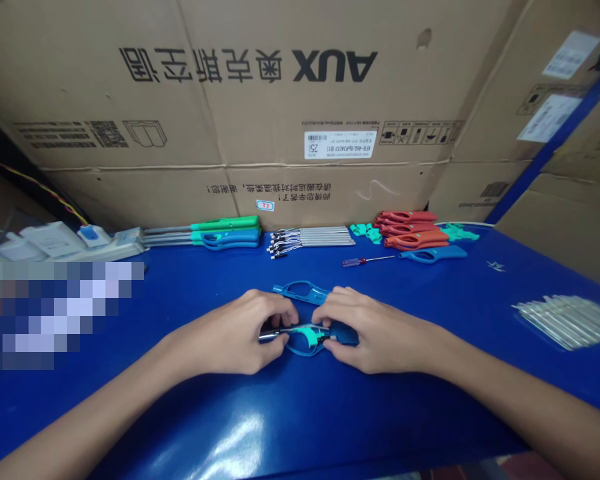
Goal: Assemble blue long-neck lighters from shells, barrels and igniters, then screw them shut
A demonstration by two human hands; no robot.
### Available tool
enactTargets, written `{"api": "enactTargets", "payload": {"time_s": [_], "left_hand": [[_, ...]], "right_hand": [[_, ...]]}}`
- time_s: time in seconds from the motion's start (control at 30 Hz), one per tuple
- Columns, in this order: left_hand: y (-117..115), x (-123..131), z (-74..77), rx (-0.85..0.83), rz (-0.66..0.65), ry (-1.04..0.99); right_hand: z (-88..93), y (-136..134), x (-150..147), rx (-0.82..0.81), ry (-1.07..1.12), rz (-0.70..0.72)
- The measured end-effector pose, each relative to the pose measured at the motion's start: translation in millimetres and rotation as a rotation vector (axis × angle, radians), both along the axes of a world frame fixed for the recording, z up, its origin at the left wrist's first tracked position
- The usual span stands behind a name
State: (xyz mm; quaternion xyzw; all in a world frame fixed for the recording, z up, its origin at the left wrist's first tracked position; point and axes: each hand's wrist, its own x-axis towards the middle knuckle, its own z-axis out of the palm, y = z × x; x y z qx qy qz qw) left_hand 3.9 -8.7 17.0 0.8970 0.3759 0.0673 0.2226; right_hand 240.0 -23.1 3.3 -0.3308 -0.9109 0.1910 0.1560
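Observation:
At the middle of the blue table lies a blue lighter handle half with a green trigger set in it. My left hand is closed around the metal lighter tube at the handle's left end. On the right, my right hand pinches near a small black-and-white part beside the trigger; its fingers hide much of the handle's right end. Just behind both hands rests another blue handle half, touched by neither as far as I can see.
Along the back lie finished-looking lighters, metal tubes with wires, green triggers, red handle halves and a screwdriver. A power strip is at left, bagged clear rods at right. Cardboard walls the back.

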Motion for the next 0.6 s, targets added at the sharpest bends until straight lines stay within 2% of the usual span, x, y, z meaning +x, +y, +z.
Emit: {"api": "enactTargets", "payload": {"time_s": [0.27,0.5,0.6], "left_hand": [[4.1,-1.5,-0.9,-0.028,0.008,0.066],[2.4,-1.7,-1.2,-0.016,0.054,0.056],[1.6,-0.9,-1.1,-0.024,0.04,0.028]], "right_hand": [[-4.0,3.3,1.8,-0.017,-0.022,-0.026],[-1.8,1.5,-2.3,-0.089,-0.021,-0.044],[-1.2,1.8,-4.1,-0.071,-0.01,-0.037]]}}
